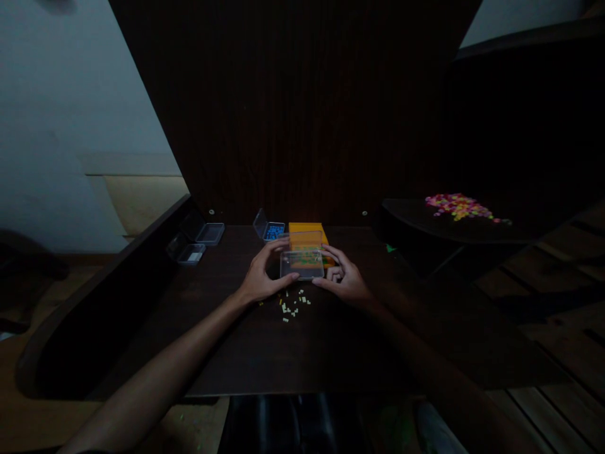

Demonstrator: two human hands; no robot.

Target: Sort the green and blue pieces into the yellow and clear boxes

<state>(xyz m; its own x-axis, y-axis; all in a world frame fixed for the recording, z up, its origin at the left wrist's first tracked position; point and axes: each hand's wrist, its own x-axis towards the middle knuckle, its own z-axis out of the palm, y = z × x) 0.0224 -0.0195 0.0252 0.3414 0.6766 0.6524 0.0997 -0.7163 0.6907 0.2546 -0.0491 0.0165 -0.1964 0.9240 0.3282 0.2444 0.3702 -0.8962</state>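
Observation:
A clear plastic box [302, 267] with its hinged lid raised is held between my two hands over the dark desk. My left hand [265, 271] grips its left side, thumb along the front edge. From the right, my right hand [347, 277] holds the other side with thumb and index finger, the remaining fingers curled. Behind the box stands a yellow-orange container [306, 228]; green bits show through the clear plastic, and I cannot tell which container they lie in. Small pale pieces [289, 309] are scattered on the desk just below the box, with a few yellow ones beside them.
An open clear box with blue pieces [274, 232] stands at the back. Two more open clear boxes, one at the back left [210, 234] and one nearer [192, 254], sit by the raised left edge. Colourful flower-like bits [458, 205] lie on a dark ledge at right.

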